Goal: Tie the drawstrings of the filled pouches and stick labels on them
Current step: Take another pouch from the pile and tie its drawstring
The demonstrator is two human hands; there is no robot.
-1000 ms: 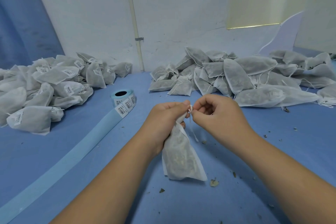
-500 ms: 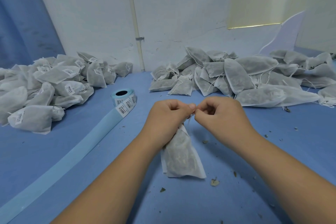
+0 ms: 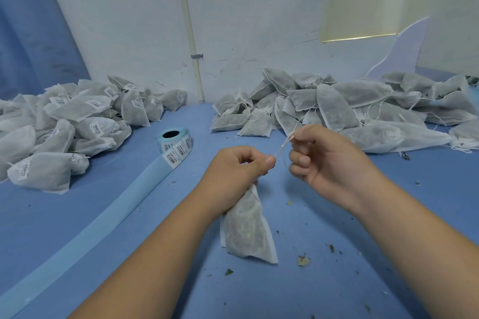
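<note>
My left hand grips the gathered neck of a white mesh pouch filled with dried herbs; the pouch hangs down and its bottom rests on the blue table. The thin white drawstring runs taut from the neck up and to the right. My right hand pinches the string's end between thumb and forefinger, a short way apart from the left hand. A roll of barcode labels on blue backing stands to the left of my hands.
A pile of labelled pouches lies at the left. A pile of unlabelled pouches with loose strings fills the back right. The empty backing strip trails to the near left edge. Herb crumbs dot the table. A white wall stands behind.
My right hand has pulled away up and to the right, drawing the string out taut. My left hand holds the pouch neck in about the same place.
</note>
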